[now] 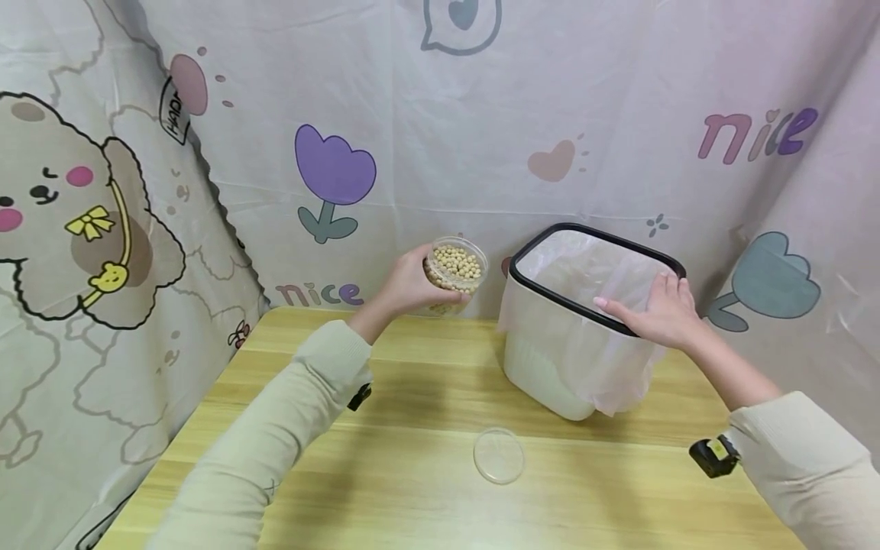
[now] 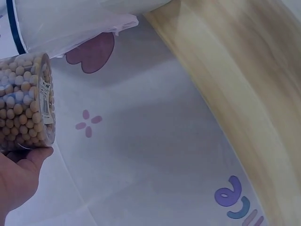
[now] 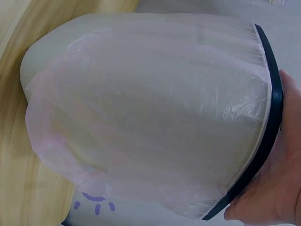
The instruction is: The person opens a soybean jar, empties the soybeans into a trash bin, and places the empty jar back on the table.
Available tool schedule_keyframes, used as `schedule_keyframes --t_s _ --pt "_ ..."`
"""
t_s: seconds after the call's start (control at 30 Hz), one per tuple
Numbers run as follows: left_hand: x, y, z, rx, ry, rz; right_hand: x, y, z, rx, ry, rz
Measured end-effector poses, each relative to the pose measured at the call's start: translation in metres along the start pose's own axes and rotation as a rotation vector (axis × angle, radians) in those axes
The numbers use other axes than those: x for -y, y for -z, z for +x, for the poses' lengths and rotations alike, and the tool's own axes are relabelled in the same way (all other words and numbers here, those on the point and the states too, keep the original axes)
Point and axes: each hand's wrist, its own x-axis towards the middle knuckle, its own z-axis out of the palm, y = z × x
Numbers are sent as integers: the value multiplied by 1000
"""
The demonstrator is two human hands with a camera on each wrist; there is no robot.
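Observation:
My left hand point(image 1: 411, 281) grips a clear plastic jar point(image 1: 457, 266) full of round, pale yellow beans, held above the table with its mouth uncovered. A label shows on the jar's base in the left wrist view. To its right stands a white trash bin point(image 1: 543, 359) with a black rim point(image 1: 574, 304). A thin pinkish bag point(image 1: 615, 374) lines the bin and hangs over its outside. My right hand point(image 1: 665, 315) rests on the near right part of the rim, thumb and fingers spread apart.
A clear round lid point(image 1: 498, 456) lies flat on the wooden table point(image 1: 399, 489), in front of the bin. Behind the table hangs a printed cloth point(image 1: 440, 137), close behind the bin. Another cloth hangs along the left side. Small black devices sit at both wrists.

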Motion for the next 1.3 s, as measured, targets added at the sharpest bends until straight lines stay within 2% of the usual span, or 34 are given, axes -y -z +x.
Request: schedule_keyframes --t_s 0.27,0.57,0.73,0.93,1.13,1.3 --pt "-14 -8 13 11 -39 60 0 0 1 65 -21 -6" --pt "-30 -14 30 57 -41 99 0 -2 1 65 -43 -7" --pt "-38 -15 38 78 -51 150 2 -2 2 64 -51 -19" --pt "-45 -18 44 89 -58 190 2 -3 2 68 -53 -16" --pt "-51 -19 49 86 -82 283 2 -3 2 80 -59 -13" --pt "-60 -21 54 85 -57 375 2 -3 3 84 -64 -11"
